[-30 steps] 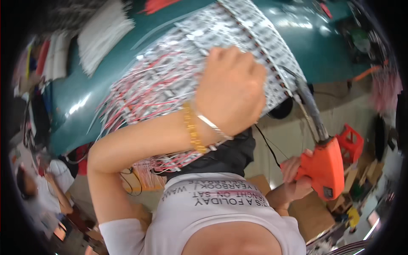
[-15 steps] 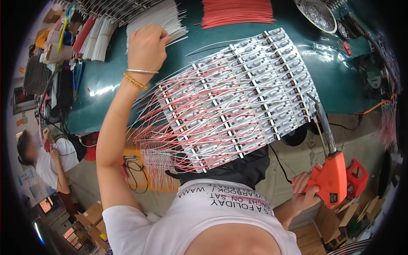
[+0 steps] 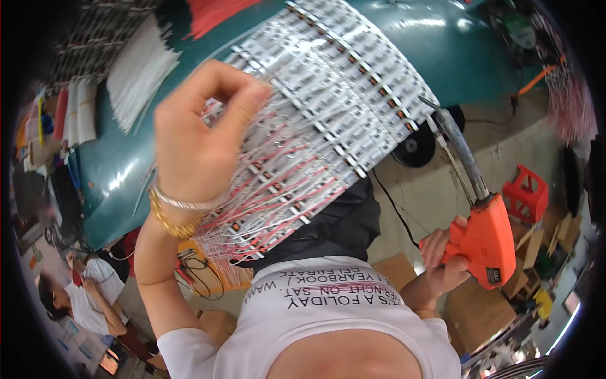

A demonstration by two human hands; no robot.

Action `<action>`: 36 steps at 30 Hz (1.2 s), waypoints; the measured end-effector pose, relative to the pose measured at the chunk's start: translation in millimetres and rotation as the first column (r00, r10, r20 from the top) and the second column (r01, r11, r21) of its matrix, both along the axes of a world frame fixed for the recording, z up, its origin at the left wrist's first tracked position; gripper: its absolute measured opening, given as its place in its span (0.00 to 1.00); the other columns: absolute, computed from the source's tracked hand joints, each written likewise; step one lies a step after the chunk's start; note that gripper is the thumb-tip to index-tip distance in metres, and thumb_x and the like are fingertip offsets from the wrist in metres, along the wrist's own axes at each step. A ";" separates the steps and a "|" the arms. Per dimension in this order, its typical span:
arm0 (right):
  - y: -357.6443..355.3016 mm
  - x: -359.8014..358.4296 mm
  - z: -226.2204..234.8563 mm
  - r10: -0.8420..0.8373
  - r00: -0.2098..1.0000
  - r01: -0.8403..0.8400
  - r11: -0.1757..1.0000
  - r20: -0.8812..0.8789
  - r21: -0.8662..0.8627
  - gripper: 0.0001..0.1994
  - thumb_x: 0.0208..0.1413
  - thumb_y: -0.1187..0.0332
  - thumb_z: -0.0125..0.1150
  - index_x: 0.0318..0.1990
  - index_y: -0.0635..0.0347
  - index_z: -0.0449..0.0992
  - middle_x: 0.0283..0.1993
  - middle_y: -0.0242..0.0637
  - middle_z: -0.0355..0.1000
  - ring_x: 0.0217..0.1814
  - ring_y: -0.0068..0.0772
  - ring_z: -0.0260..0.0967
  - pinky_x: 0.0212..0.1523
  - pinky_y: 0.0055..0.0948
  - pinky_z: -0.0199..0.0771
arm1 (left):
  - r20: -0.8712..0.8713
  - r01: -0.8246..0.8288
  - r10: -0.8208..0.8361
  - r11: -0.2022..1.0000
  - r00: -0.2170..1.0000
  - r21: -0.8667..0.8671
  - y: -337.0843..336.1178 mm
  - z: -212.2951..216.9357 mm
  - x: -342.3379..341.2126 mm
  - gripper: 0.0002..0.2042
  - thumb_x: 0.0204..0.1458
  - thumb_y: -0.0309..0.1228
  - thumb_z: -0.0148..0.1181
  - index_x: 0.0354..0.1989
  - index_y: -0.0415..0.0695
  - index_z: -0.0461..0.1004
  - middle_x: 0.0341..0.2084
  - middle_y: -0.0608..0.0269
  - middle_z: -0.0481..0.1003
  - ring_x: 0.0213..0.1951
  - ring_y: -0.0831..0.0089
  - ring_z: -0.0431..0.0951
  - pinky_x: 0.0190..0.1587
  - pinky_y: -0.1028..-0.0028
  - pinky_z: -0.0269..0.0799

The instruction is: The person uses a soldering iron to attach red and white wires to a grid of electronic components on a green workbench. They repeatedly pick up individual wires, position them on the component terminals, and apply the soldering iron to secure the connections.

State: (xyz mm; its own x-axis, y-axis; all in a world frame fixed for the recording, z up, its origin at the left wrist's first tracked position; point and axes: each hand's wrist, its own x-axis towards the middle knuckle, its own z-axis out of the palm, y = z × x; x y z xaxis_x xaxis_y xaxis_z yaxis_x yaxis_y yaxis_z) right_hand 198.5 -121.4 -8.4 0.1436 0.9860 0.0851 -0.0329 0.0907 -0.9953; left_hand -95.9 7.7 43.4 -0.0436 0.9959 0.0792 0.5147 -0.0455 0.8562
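A panel of small white circuit modules [image 3: 344,95], set in rows with dark and orange parts, lies across my lap and the table's edge. Red and white wires [image 3: 278,174] fan over its left half. My left hand [image 3: 205,129], slightly blurred, is over the panel's left side with thumb and forefinger pinched; a thin white wire [image 3: 140,197] trails behind its wrist. My right hand [image 3: 447,251] grips the orange handle of a soldering gun [image 3: 483,246]. The gun's metal tip points up beside the panel's right edge, with a thin guide tube alongside.
The green table [image 3: 120,183] holds a pile of white wires [image 3: 139,76], red wires [image 3: 221,12] and bundled wires [image 3: 79,114] at the left. A red stool [image 3: 527,192] and cardboard boxes [image 3: 480,309] are at right. Another person [image 3: 95,287] sits at far left.
My left hand has moved from the white wire pile down and right to over the panel. The view has shifted; my right hand still holds the soldering gun.
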 end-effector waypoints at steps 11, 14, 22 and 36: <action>-42.0 35.2 -25.4 0.067 0.990 -0.074 0.996 -0.122 -0.052 0.38 0.53 0.40 0.52 0.54 0.72 0.62 0.11 0.25 0.58 0.10 0.20 0.54 0.17 0.22 0.61 | -0.359 0.327 -0.275 0.941 0.892 0.090 -7.1 -20.5 65.3 0.06 0.43 0.24 0.64 0.20 0.42 0.71 0.15 0.65 0.69 0.21 0.69 0.68 0.40 0.70 0.59; -41.6 25.1 -23.3 -0.005 0.998 0.010 0.997 0.070 -0.076 0.37 0.52 0.40 0.53 0.51 0.72 0.64 0.11 0.25 0.58 0.11 0.20 0.55 0.17 0.22 0.60 | -0.373 0.354 -0.304 0.933 0.877 0.073 -5.9 -20.1 68.0 0.07 0.42 0.24 0.64 0.19 0.42 0.71 0.15 0.65 0.69 0.20 0.69 0.68 0.40 0.70 0.60; -26.3 12.1 -1.8 0.013 0.932 0.045 0.987 0.362 -0.151 0.28 0.51 0.37 0.52 0.25 0.57 0.66 0.16 0.26 0.61 0.15 0.22 0.56 0.19 0.24 0.57 | -0.379 0.356 -0.298 0.930 0.876 0.094 -6.1 -20.7 66.4 0.07 0.41 0.24 0.64 0.19 0.42 0.71 0.15 0.65 0.69 0.20 0.69 0.67 0.39 0.70 0.60; -30.7 17.0 -4.6 -0.015 0.999 0.020 0.987 0.033 -0.157 0.40 0.53 0.38 0.51 0.57 0.72 0.62 0.12 0.23 0.56 0.12 0.18 0.53 0.18 0.20 0.59 | -0.391 0.364 -0.293 0.923 0.872 0.122 -6.4 -22.2 66.3 0.07 0.42 0.23 0.63 0.19 0.43 0.70 0.15 0.66 0.68 0.21 0.68 0.66 0.38 0.70 0.59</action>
State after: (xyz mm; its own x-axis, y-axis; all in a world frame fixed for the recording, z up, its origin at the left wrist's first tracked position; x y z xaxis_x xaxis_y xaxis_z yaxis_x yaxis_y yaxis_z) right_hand 215.5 -152.1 -13.0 0.1603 0.9849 -0.0656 -0.0008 -0.0664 -0.9978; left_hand -29.6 1.3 21.2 0.3507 0.9125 0.2106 0.7113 -0.4058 0.5740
